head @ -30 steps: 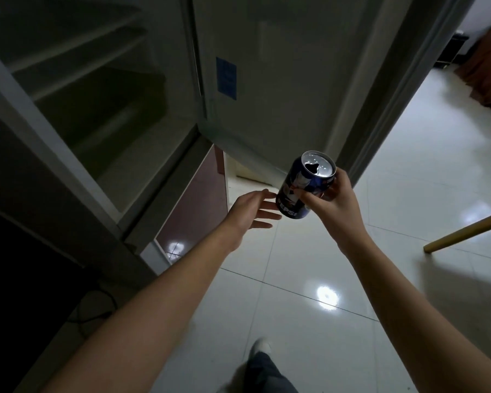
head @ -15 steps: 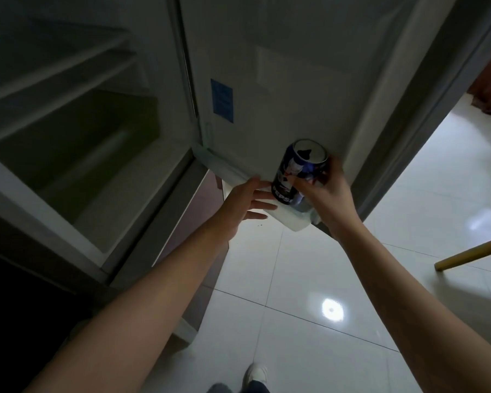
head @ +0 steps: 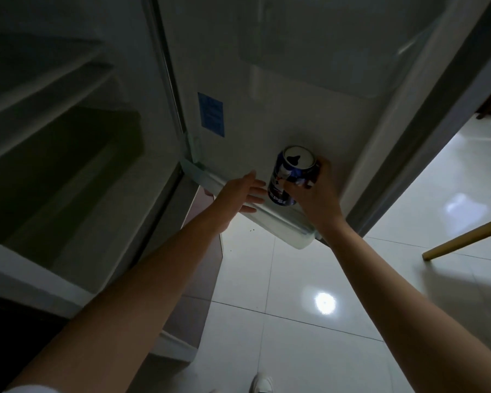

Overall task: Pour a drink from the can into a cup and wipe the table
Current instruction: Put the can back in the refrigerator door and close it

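Note:
A blue Pepsi can (head: 288, 177) with its top opened is gripped in my right hand (head: 313, 199), upright, in front of the open fridge door's inner side. The can hangs just above the door's lowest shelf (head: 281, 225). My left hand (head: 240, 195) is open with its fingers spread, right beside the can on the left and close to the shelf rail. No cup and no table are in view.
The open fridge body (head: 68, 154) with bare shelves fills the left. The fridge door (head: 267, 80) stands ahead with a blue sticker (head: 211, 114). A glossy white tiled floor (head: 309, 321) lies below, with a wooden furniture leg (head: 465, 239) at the right.
Both hands have moved forward toward the fridge door. The can has gone from over the floor to just above the door's lowest shelf.

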The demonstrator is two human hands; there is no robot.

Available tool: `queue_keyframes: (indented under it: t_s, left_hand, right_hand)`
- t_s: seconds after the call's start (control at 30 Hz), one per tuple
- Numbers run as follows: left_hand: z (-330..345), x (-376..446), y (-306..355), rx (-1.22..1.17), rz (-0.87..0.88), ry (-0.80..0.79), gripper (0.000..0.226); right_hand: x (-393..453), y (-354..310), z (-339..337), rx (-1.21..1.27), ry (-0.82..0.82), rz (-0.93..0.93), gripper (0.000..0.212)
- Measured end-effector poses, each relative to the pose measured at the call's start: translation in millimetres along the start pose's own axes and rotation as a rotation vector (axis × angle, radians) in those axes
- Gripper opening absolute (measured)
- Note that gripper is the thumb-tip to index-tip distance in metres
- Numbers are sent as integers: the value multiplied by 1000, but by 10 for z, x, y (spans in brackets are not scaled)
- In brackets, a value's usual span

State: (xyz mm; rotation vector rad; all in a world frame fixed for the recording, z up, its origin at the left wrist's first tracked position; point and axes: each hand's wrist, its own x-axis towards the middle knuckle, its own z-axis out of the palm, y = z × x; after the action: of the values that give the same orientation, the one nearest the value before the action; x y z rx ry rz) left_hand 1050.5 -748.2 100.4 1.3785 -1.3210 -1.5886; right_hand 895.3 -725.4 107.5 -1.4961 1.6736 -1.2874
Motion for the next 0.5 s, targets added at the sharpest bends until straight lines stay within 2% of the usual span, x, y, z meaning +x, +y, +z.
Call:
queue_keyframes:
  t_s: [0.13,0.23,0.33,0.5]
  left_hand:
    - [-61,82,-114,33,117,84,34]
    - [-129,75,-297,190,235,100,23]
    - [-144,26,-421,347,269,101,28]
    - [-154,5,-533,471,365,97,27]
  right_hand:
    - [-21,73,71,-19,-3,56,67]
    - [-62,112,130,-53,-1,81,66]
    - [-83,166,173,-97,13,70,66]
    - [-104,236,205,-184,13,46,65]
